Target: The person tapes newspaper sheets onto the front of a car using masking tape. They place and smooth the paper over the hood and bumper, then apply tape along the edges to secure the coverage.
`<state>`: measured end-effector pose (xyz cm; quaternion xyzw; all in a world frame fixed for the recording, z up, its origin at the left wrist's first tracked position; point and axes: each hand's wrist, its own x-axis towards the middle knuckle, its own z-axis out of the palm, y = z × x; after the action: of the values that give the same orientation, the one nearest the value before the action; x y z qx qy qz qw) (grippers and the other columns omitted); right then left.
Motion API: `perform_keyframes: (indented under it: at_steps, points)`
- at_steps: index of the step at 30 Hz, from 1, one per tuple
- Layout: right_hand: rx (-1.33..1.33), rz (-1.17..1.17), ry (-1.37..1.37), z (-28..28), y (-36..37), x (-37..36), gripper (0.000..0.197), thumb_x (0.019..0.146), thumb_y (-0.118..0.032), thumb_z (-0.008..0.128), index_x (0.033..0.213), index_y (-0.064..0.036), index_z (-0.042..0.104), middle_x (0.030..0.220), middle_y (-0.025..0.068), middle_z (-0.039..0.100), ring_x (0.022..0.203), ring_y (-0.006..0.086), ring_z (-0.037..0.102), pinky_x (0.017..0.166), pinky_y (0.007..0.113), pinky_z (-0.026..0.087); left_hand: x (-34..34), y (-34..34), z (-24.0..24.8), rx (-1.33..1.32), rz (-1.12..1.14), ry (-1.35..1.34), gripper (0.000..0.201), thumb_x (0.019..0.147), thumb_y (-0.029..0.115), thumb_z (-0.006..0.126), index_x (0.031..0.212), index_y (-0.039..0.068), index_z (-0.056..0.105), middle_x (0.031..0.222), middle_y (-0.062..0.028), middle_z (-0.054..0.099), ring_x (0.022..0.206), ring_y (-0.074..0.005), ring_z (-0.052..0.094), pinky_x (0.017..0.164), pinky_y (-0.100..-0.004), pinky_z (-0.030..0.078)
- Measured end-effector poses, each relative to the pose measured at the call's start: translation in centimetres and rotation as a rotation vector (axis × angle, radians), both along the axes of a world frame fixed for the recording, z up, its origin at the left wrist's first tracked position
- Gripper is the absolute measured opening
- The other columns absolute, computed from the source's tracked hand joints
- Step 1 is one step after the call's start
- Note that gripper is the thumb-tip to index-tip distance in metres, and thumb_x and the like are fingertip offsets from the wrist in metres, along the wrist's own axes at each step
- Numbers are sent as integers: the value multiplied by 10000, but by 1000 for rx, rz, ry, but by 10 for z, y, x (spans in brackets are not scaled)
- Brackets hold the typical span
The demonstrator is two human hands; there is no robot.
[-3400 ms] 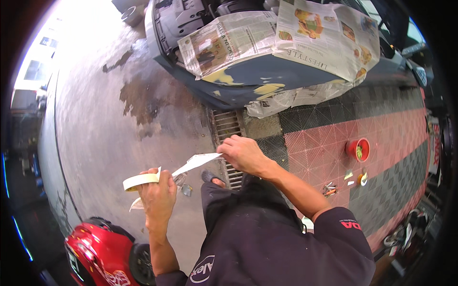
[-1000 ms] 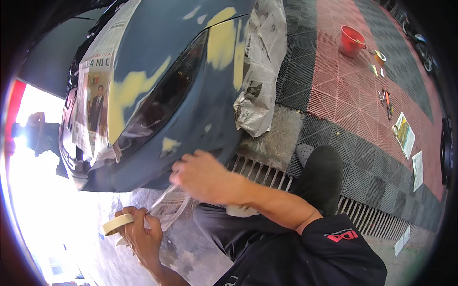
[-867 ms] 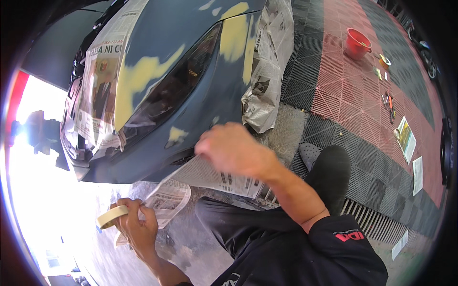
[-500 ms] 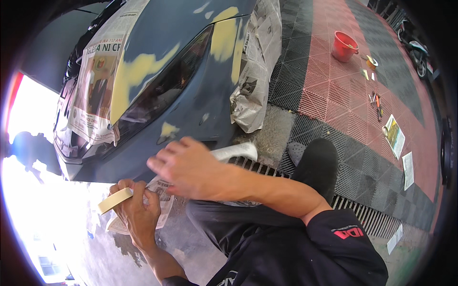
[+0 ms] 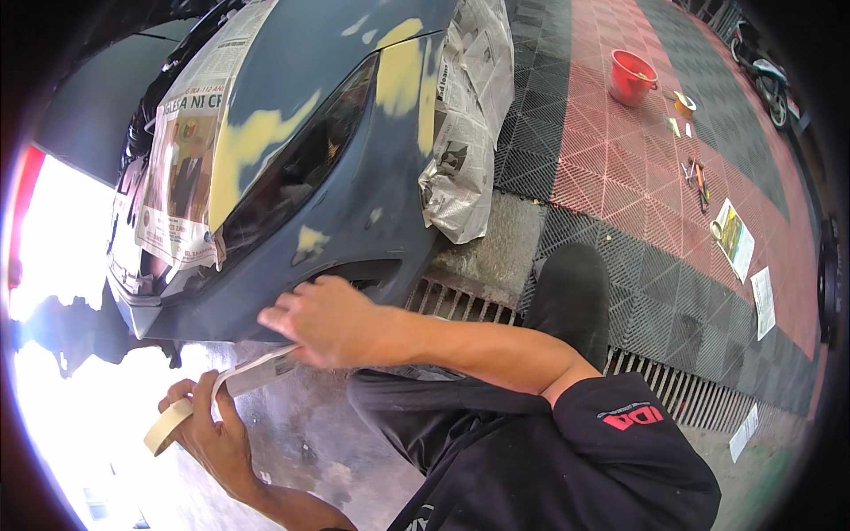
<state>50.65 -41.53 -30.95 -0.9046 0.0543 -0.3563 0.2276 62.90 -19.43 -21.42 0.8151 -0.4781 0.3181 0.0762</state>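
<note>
The left hand (image 5: 219,447) held a cream tape roll (image 5: 167,427) in curled fingers, apart from the blue-grey bumper (image 5: 235,308) — a pale strip (image 5: 258,361) ran toward the right hand (image 5: 335,324), whose hold on it could not be told.

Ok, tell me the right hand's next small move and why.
I'd probably bring the right hand up to press the pale tape strip onto the bumper: the strip runs between both hands just below the bumper's lower edge in view, the right hand is already there, and the left hand holds the masking tape roll.
</note>
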Motion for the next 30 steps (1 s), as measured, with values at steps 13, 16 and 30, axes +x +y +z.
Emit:
perform_keyframes:
  at_steps: [13,16,30]
  points:
    - [366,-47,356,-3,-89,-65,239,1034,-272,689,1193,-140,809,1148,129,816,1087,373,773,944,492,615,30,-7,12,-365,-135,392,312,1171,212,608,1216,-42,784,1145,-128,638,1112,-263,624,994,-408,522]
    - [379,-69,362,2,-140,-93,241,1018,-243,703,1177,-97,810,1073,133,823,1011,314,789,919,430,614,60,5,-31,-574,7,579,391,1180,295,607,1239,-58,766,1142,-122,718,1052,-202,669,945,-338,552]
    - [215,-186,259,53,-224,-105,196,1018,-155,658,1138,-41,763,1008,135,792,941,306,757,864,427,595,32,-74,-99,-470,464,39,745,1010,456,810,1602,72,573,1529,-305,609,1377,-467,608,1119,-592,505]
